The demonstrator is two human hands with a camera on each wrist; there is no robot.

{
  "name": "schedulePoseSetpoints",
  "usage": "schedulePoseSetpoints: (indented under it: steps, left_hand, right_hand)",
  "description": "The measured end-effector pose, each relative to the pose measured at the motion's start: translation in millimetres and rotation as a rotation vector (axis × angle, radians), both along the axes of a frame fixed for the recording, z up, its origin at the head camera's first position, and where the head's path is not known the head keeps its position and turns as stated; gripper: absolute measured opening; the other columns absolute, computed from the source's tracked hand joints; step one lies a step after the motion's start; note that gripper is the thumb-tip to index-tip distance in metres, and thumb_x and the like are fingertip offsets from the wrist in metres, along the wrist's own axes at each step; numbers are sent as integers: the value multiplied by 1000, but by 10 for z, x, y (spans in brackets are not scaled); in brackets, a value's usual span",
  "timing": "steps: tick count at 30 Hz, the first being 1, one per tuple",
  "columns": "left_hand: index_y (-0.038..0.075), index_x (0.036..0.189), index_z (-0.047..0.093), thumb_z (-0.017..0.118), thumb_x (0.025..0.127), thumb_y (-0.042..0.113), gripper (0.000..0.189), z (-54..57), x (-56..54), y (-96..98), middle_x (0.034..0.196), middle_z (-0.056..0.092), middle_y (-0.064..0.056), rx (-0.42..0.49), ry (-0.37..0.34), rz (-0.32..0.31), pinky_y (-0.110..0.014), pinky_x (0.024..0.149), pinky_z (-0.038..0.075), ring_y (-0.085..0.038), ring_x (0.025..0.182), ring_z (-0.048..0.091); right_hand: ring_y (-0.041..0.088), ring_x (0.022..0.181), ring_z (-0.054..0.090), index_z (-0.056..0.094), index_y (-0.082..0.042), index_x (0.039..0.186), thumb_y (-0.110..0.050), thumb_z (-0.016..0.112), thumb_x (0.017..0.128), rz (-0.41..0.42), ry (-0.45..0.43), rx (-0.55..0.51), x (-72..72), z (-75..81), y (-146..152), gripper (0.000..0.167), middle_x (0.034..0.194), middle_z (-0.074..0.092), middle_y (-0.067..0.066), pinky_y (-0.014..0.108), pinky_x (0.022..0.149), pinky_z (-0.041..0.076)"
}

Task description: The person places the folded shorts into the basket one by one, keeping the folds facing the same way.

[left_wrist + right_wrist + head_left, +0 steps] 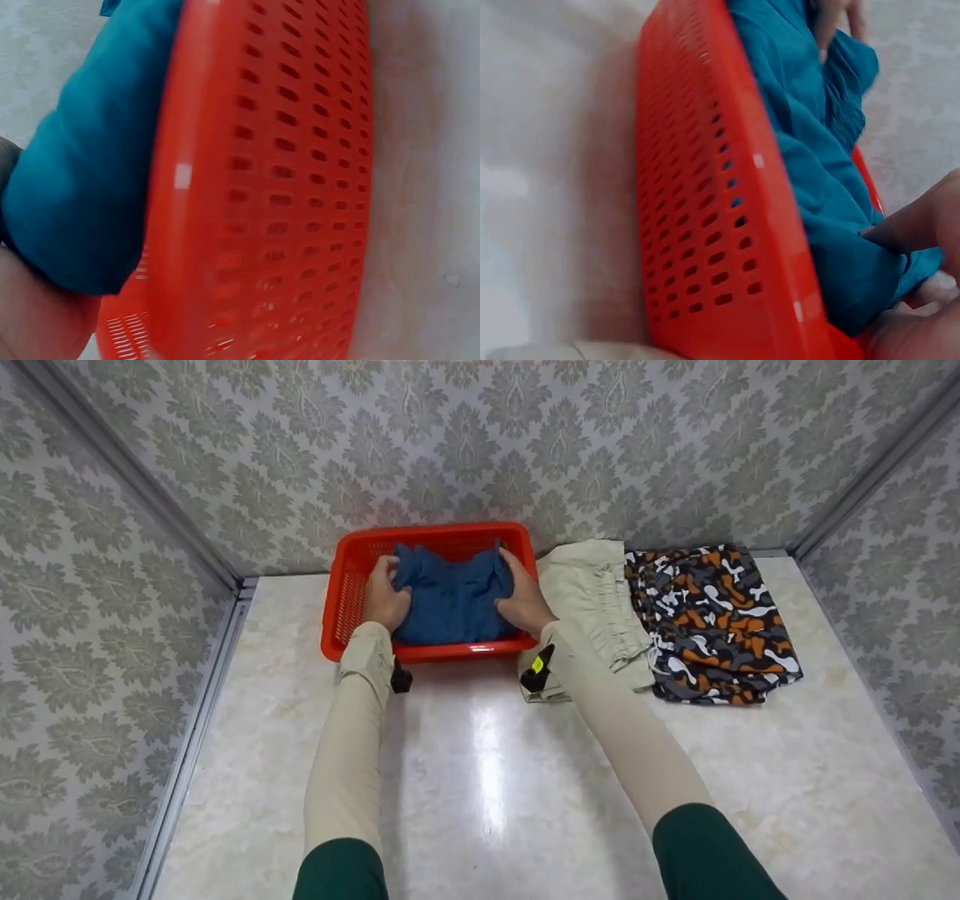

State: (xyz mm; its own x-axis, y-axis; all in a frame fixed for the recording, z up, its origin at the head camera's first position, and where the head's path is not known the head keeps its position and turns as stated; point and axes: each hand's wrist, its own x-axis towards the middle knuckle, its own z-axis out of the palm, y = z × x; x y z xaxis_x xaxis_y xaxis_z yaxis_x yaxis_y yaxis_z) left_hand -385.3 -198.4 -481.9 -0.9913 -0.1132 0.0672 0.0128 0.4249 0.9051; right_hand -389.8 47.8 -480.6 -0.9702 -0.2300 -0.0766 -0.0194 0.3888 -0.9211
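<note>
A folded blue garment (454, 604) lies in the red plastic basket (431, 654), bunched a little at its upper edge. My left hand (386, 598) grips the garment's left side, and my right hand (523, 598) pinches its right side between thumb and fingers. In the right wrist view the thumb and fingertips hold a corner of the blue cloth (810, 150) just inside the basket rim. The left wrist view has the blue cloth (94, 157) bulging beside the perforated basket wall (292, 165), with only part of the hand showing.
Folded beige drawstring pants (592, 600) lie right of the basket, partly under my right forearm. Beside them are folded shorts (712, 622) in an orange, black and white pattern. Patterned wall panels (465, 450) stand behind and on both sides of the pale tabletop (480, 780).
</note>
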Motion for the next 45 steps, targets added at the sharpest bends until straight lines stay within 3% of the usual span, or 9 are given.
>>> schedulePoseSetpoints:
  steps: [8,12,17,22,26,31,35,40,45]
  left_hand:
    - [13,146,42,52,98,-4,52,-130,35,41,155,44,-13,-181,-92,8,-49,110,39,-34,137,47]
    - [25,154,31,50,97,1,65,-158,50,84,146,53,-15,-346,-185,-36,-54,88,46,-42,109,59]
    - [21,140,56,58,92,3,51,-135,92,140,145,55,-13,-547,-240,-82,-56,91,48,-40,115,59]
    - [11,125,69,57,98,19,30,-75,169,141,127,67,-13,-658,-290,-161,-54,96,48,-35,113,62]
    - [8,136,62,51,104,34,42,-35,274,146,131,65,-13,-662,-296,-237,-53,102,45,-33,116,62]
    - [10,129,67,56,104,26,31,11,572,176,121,69,-10,-590,-63,-210,-50,101,47,-29,110,62]
    - [10,118,72,63,100,16,21,-59,921,217,115,70,-8,-566,202,-170,-45,97,49,-28,106,59]
    - [7,105,74,68,93,6,14,-260,1349,321,107,69,-8,-555,449,-152,-43,88,51,-28,98,59]
    - [7,103,74,67,90,2,15,-544,1716,580,106,68,-8,-591,565,-219,-41,88,51,-27,99,61]
  right_hand:
    - [28,132,48,53,5,141,6,45,91,205,70,364,59,-47,-116,50,144,52,19,38,112,39]
    - [32,101,53,60,12,117,2,42,94,303,52,476,74,-62,-133,30,120,57,26,34,87,43]
    - [47,120,55,59,4,90,-4,43,97,327,34,575,123,-6,-90,19,150,35,38,44,99,47]
    - [42,143,36,53,11,138,-7,43,101,337,161,571,233,73,34,43,161,23,30,45,117,31]
    - [34,143,34,52,5,143,-9,48,102,263,366,418,384,49,254,43,152,44,19,42,118,28]
    - [33,123,45,63,-1,132,-3,56,98,51,657,229,558,-63,749,34,133,56,16,46,105,39]
    - [38,123,46,61,0,132,-5,58,99,-120,719,281,625,-224,1360,33,131,55,20,51,104,37]
    - [46,147,21,45,2,146,-22,58,102,-270,502,511,728,-556,2218,53,150,39,27,61,118,14]
    - [52,149,7,26,-4,159,-43,57,101,-248,210,649,889,-863,2831,75,162,18,31,70,114,-4]
